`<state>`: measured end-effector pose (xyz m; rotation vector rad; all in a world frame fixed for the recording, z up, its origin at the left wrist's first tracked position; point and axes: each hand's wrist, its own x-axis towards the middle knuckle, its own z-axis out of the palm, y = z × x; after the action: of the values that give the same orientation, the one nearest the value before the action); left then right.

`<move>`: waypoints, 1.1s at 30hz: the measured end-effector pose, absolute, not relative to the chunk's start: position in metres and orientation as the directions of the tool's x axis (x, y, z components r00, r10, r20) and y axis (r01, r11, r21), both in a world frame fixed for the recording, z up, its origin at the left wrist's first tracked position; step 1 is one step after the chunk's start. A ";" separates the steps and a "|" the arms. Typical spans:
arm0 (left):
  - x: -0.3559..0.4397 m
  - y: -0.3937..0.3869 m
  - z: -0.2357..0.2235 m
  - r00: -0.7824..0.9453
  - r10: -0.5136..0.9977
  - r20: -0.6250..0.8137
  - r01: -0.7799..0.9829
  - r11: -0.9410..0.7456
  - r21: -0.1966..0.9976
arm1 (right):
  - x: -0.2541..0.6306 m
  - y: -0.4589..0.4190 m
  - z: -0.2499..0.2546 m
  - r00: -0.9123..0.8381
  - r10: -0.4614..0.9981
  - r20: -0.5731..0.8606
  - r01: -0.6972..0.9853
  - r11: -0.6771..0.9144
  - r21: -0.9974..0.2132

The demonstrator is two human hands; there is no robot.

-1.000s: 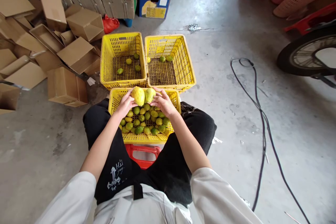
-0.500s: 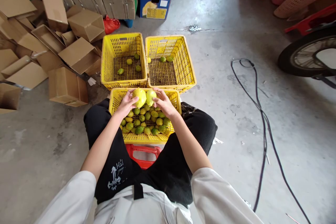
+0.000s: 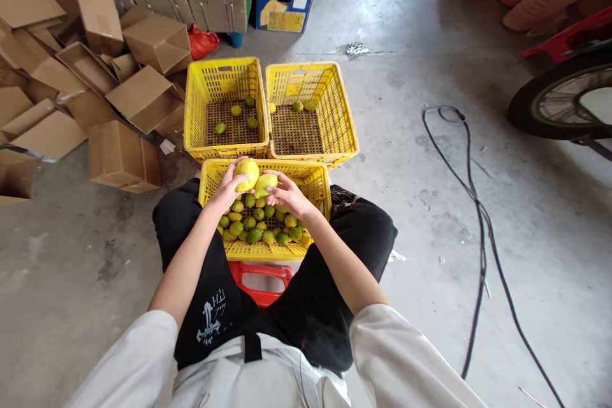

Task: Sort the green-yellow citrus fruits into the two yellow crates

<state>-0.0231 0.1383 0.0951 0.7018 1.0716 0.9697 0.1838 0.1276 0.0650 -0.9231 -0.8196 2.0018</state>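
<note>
My left hand (image 3: 230, 186) is closed round a yellow lemon (image 3: 247, 174). In my right hand (image 3: 289, 196) is a second, slightly greener lemon (image 3: 264, 185), held by the fingers just right of the first. Both lemons are above the near yellow crate (image 3: 313, 172), close together. Inside that crate lie many green and yellow lemons (image 3: 255, 235). Beyond it stand a left yellow crate (image 3: 191, 105), with several lemons on its floor, and a right yellow crate (image 3: 348, 121), holding a few greenish ones.
Between my knees, a red plastic stool (image 3: 262, 298) shows below the near crate. Cardboard boxes (image 3: 124, 153) are heaped at left, with a blue carton (image 3: 282, 6) at the back. A black cable (image 3: 471, 185) lies at right, near a wheel (image 3: 549, 99).
The left lemon has moved slightly up and left. The right hand has come left and a little down, and its lemon is now tilted. Both lemons stay held.
</note>
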 end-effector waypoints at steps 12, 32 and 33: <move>-0.015 0.139 0.085 0.191 0.895 -0.403 -0.425 0.445 0.788 | 0.182 0.133 0.061 -0.286 0.901 -0.326 -0.414 -0.423 -0.806; -0.003 0.126 0.069 0.299 0.867 -0.398 -0.263 0.476 0.839 | 0.184 0.131 0.072 -0.286 0.888 -0.360 -0.397 -0.452 -0.799; -0.002 0.127 0.072 0.297 0.865 -0.404 -0.297 0.486 0.822 | 0.184 0.131 0.072 -0.292 0.891 -0.347 -0.411 -0.445 -0.796</move>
<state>-0.0024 0.1272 0.0717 0.7025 0.9739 0.8634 0.1839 0.1313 0.0718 -1.0086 -0.7379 1.8590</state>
